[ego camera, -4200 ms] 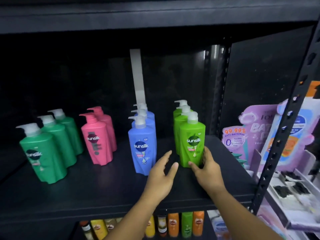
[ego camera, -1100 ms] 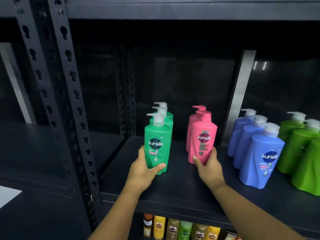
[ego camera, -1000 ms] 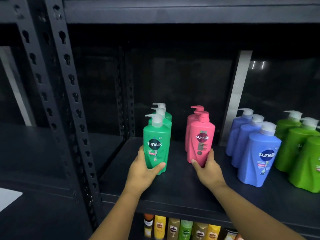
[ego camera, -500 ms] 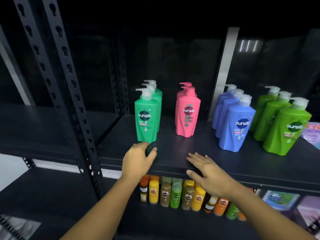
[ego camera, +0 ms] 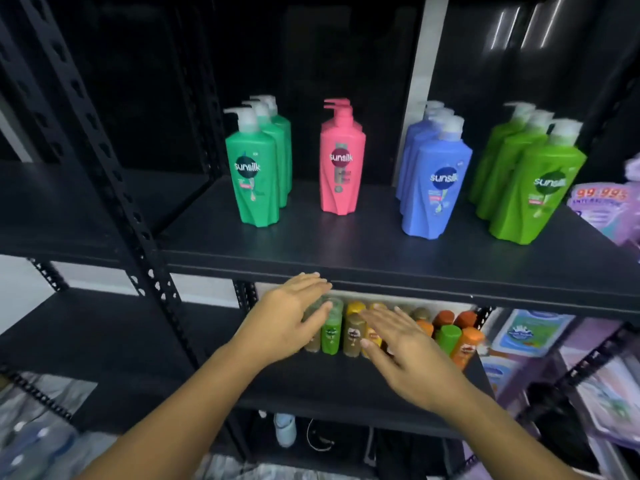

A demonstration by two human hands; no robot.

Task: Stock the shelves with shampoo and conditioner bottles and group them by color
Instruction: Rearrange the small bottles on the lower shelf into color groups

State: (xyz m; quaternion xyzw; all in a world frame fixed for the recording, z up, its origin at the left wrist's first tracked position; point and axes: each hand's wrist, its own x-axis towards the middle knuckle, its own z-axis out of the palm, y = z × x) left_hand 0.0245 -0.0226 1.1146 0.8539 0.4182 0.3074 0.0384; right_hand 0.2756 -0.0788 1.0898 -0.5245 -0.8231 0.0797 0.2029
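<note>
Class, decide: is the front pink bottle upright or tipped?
Upright. The front pink bottle stands on its base on the shelf, pump head on top.

The word "sunsilk" is written in white on a round badge on the front dark green bottle (ego camera: 254,174). The same word is seen on the front pink bottle (ego camera: 342,164), the front blue bottle (ego camera: 436,188) and the front light green bottle (ego camera: 535,199). The small print under each badge is too blurred to be read. "99.99%" is printed in red on the purple pack (ego camera: 606,209) at the far right. The labels on the small bottles (ego camera: 331,332) on the lower shelf (ego camera: 346,382) cannot be read.
</note>
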